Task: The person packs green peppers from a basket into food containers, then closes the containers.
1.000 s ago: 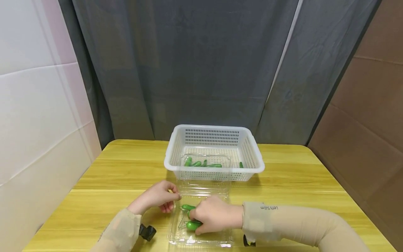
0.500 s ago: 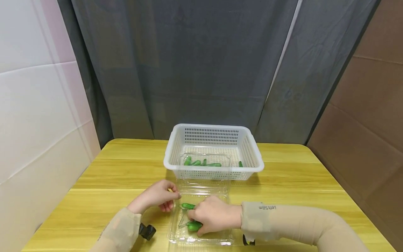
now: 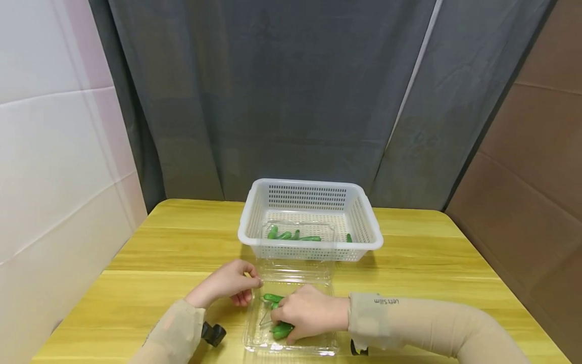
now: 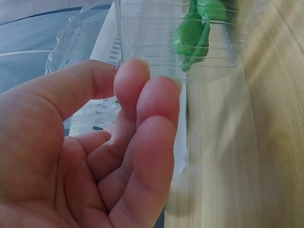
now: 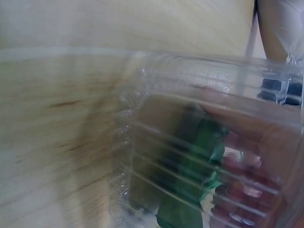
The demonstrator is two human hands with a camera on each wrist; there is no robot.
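Observation:
A clear plastic clamshell container lies open on the yellow table near the front edge. My right hand reaches into it, fingers curled around green peppers. Another green pepper lies just beyond the knuckles. My left hand pinches the container's far left corner. In the left wrist view my left hand has its fingertips against the clear wall, with a green pepper behind it. Through the ribbed plastic of the right wrist view, a green pepper shows beside my fingers.
A white perforated basket stands behind the container and holds several green peppers. A grey curtain hangs beyond the table, a white wall stands at the left and a brown panel at the right. A black wrist device sits by my left sleeve.
My right hand has slid slightly toward me inside the container, taking the peppers with it. The left hand has stayed at the corner.

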